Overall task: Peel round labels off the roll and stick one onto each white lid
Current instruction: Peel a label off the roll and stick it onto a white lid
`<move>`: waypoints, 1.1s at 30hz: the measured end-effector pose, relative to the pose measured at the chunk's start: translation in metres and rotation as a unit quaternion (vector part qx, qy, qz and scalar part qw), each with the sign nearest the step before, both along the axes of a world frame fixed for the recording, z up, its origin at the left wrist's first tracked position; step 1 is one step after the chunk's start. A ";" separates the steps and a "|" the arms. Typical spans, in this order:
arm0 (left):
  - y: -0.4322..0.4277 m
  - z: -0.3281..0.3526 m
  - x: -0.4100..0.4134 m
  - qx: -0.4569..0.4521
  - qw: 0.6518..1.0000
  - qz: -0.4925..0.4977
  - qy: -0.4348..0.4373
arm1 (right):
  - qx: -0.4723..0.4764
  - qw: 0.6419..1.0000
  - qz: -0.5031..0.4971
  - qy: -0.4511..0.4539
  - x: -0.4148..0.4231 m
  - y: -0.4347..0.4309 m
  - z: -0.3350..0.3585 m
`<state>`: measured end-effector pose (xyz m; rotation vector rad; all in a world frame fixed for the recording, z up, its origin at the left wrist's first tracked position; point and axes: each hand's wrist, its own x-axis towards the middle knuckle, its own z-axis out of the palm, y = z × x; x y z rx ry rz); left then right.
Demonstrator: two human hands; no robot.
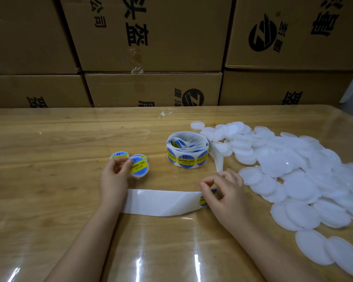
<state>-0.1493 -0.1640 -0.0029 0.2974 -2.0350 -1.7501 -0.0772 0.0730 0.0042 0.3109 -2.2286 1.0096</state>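
Observation:
A loose roll of blue-and-yellow round labels [187,151] stands in the middle of the wooden table. Its white backing strip [161,202] runs flat across the table in front of me. My right hand [224,192] pinches a round label [203,199] at the strip's right end, and the label is partly lifted. My left hand [115,176] holds a labelled white lid [139,166] at the left, its fingers curled round the lid's edge. Two more labelled lids [119,155] lie just behind it. A big heap of bare white lids [293,169] covers the table's right side.
Stacked cardboard boxes [151,47] form a wall along the table's far edge. A clear plastic sheet covers the tabletop [49,139]. A small white scrap [164,114] lies near the back edge.

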 end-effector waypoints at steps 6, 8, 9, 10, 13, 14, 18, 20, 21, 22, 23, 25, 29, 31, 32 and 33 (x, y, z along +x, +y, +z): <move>-0.014 -0.011 -0.007 -0.012 0.999 0.022 -0.036 | 0.007 1.000 -0.002 0.014 -0.001 0.001 -0.003; -0.012 -0.011 -0.007 -0.014 0.999 0.025 -0.040 | 0.007 1.000 -0.003 0.009 -0.001 0.001 -0.003; -0.011 -0.010 -0.006 -0.028 0.998 0.030 -0.043 | 0.007 1.000 -0.002 0.007 -0.002 0.002 -0.003; -0.010 -0.009 -0.005 -0.060 0.997 0.038 -0.042 | 0.007 1.000 -0.003 0.006 -0.002 0.002 -0.004; -0.004 -0.008 0.001 -0.257 0.966 0.031 0.019 | 0.002 1.000 -0.008 0.009 -0.003 0.001 -0.005; 0.000 -0.007 0.003 -0.336 0.941 0.006 0.029 | 0.002 1.000 -0.011 0.010 -0.003 0.001 -0.005; 0.011 -0.010 0.007 -0.552 0.830 -0.055 -0.060 | 0.013 1.000 -0.022 0.014 -0.003 0.002 -0.006; 0.011 -0.011 0.007 -0.571 0.817 -0.041 -0.071 | 0.014 1.000 -0.021 0.008 -0.004 0.002 -0.005; 0.012 -0.011 0.008 -0.568 0.819 -0.030 -0.072 | 0.016 1.000 -0.020 0.007 -0.004 0.002 -0.005; 0.012 -0.011 0.008 -0.565 0.822 -0.019 -0.075 | 0.017 1.000 -0.020 0.007 -0.004 0.002 -0.005; 0.012 -0.011 0.009 -0.563 0.822 -0.010 -0.083 | 0.016 1.000 -0.020 0.006 -0.004 0.002 -0.004; 0.012 -0.011 0.008 -0.564 0.820 0.004 -0.102 | 0.010 1.000 -0.020 0.004 -0.003 0.001 -0.003; 0.011 -0.009 0.009 -0.562 0.819 0.006 -0.112 | 0.004 1.000 -0.018 0.004 -0.002 0.001 -0.001; 0.013 -0.007 0.010 -0.546 0.832 0.009 -0.097 | 0.003 1.000 -0.015 -0.007 -0.003 0.002 -0.001; 0.015 -0.005 0.011 -0.535 0.841 0.012 -0.080 | 0.003 1.000 -0.015 -0.013 -0.003 0.003 -0.001; 0.017 -0.002 0.012 -0.520 0.852 0.015 -0.058 | 0.005 1.000 -0.015 -0.014 -0.003 0.003 -0.001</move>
